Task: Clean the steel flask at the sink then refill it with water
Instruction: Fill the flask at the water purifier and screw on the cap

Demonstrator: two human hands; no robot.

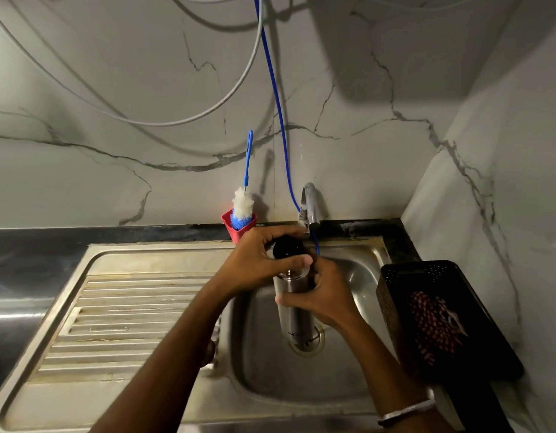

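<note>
Steel flask (291, 303), a slim brushed-metal cylinder with a rounded black cap (288, 247), is hanging upright over the basin of the stainless steel sink (357, 276), its base above the round drain (314, 342), just in front of the curved chrome tap (311, 204).

Head view, handling: rigid metal wall, so it should be taking a firm squeeze without denting. Judging by the smooth finish, it is likely turning slippery once wet. Weight depends on contents, which cannot be told. Best hold looks like mid-body for support, cap for twisting.

Head view, hands: left hand (259, 260) is reaching in from the flask's left, fingers curling over and around the black cap, thumb lying across the neck. Right hand (320, 295) is wrapping the steel body from the flask's right, thumb pressing across its front; a silver bangle (404, 412) is sitting on that wrist. Probably the cap is being unscrewed.

Behind the flask, left of the tap, a blue-handled white bottle brush (243, 204) is standing in a red holder (237, 228).
</note>
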